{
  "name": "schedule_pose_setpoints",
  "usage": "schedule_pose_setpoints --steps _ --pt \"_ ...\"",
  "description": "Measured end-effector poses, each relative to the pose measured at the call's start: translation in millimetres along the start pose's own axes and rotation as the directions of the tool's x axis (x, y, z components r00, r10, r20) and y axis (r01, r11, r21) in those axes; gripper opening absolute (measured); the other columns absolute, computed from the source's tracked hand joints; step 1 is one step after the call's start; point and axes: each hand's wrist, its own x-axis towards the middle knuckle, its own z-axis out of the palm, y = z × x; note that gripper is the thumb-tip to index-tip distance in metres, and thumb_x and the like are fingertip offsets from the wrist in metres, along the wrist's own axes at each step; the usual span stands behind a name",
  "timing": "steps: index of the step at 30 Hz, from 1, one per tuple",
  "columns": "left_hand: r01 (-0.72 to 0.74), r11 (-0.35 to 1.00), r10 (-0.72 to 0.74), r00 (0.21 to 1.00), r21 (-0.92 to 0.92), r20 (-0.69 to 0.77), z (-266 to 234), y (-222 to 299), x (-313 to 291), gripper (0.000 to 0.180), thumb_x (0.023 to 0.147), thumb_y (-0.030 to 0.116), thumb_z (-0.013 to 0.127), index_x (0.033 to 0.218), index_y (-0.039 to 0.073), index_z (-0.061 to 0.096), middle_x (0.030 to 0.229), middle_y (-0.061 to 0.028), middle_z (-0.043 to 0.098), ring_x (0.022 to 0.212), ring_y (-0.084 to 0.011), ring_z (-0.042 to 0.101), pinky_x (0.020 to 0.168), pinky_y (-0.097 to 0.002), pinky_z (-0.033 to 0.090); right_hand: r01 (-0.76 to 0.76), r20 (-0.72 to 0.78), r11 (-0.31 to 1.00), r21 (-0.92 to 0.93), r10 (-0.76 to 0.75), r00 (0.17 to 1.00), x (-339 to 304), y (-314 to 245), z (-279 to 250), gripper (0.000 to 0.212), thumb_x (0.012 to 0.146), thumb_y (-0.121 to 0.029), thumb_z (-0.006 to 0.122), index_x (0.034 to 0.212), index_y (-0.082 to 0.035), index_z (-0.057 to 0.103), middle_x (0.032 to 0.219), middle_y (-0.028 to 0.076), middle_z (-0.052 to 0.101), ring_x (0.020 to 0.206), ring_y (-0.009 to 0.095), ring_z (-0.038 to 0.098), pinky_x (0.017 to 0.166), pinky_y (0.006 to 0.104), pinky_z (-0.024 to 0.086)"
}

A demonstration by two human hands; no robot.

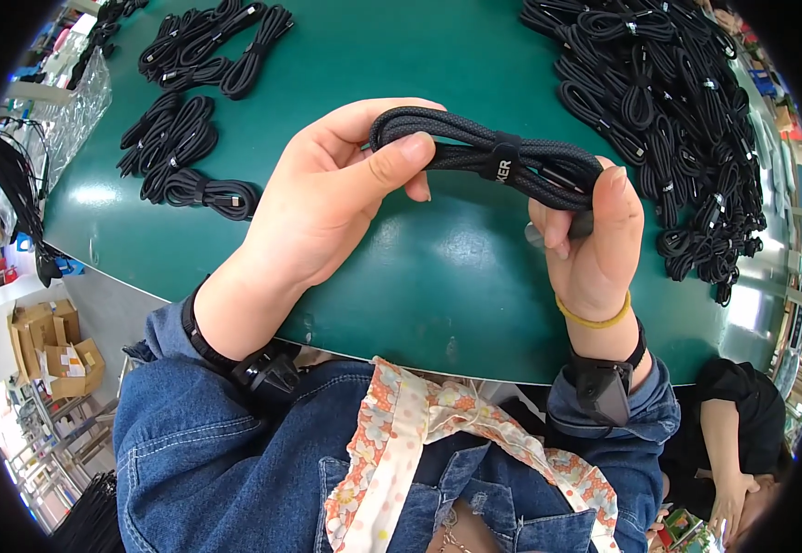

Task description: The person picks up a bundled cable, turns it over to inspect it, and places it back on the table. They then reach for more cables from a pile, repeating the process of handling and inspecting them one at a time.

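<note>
A coiled black braided cable (pixel 461 129), cinched at its middle by a black strap with pale lettering, is held above the green table between my two hands. My left hand (pixel 327 184) pinches the coil's left end, thumb lying across the front. At the other end, my right hand (pixel 603 230) grips the loop, with its thumb on the near side and fingers curled beneath. Something small and grey, partly hidden, shows by the right fingers; I cannot make out what it is.
On the green table (pixel 438 304), coiled black cables (pixel 170 138) lie in a group at the left. A larger heap of cables (pixel 668 120) covers the right side. Clear plastic wrap (pixel 83 111) sits at the left edge. Cardboard boxes (pixel 60 346) stand below left; another person's arm (pixel 721 442) shows lower right.
</note>
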Motion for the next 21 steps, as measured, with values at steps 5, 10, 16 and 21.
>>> schedule_pose_setpoints --steps 5,10,16,21 --pt "-0.008 1.000 0.009 0.999 0.024 -0.046 -0.9 3.8 -0.5 0.026 0.079 0.007 0.057 0.104 -0.001 0.053 0.089 -0.0047 0.057 0.076 -0.0120 0.052 0.071 -0.0232 0.043 0.066 -0.027 0.994 -0.090 -0.068 0.997 -1.5 -1.3 4.8 0.045 0.087 -0.038 0.040 0.066 -0.001 0.050 0.046 0.001 0.042 0.043 0.008 0.035 0.044 0.0206 0.028" --pt "-0.123 0.989 0.127 0.990 0.077 -0.057 -14.8 21.5 1.6 0.030 0.082 0.009 0.050 0.110 -0.002 0.049 0.101 -0.0093 0.055 0.097 -0.0177 0.051 0.084 -0.0286 0.039 -0.095 0.202 0.955 -0.280 0.156 0.967 8.2 -18.2 -12.5 0.040 0.087 -0.036 0.042 0.076 0.001 0.052 0.049 0.002 0.045 0.042 0.007 0.037 0.044 0.0190 0.030" --pt "-0.260 0.697 0.523 0.822 0.668 -0.226 -63.6 44.1 22.2 0.034 0.077 0.020 0.057 0.105 0.001 0.052 0.107 -0.0108 0.051 0.098 -0.0199 0.050 0.085 -0.0318 0.039 -0.254 0.433 0.690 -0.678 0.654 0.620 22.7 -23.9 -21.6 0.040 0.088 -0.036 0.039 0.088 0.002 0.051 0.051 0.003 0.049 0.039 0.006 0.034 0.042 0.0192 0.028" --pt "0.194 -0.363 0.595 0.801 0.911 0.066 -96.6 31.6 22.9 0.039 0.072 0.023 0.060 0.104 0.003 0.053 0.107 -0.0121 0.048 0.098 -0.0285 0.050 0.084 -0.0386 0.039 -0.101 0.212 0.932 0.347 0.027 0.977 28.7 -17.1 -35.5 0.044 0.090 -0.035 0.032 0.099 0.004 0.051 0.061 0.008 0.055 0.039 0.005 0.032 0.042 0.0203 0.027"
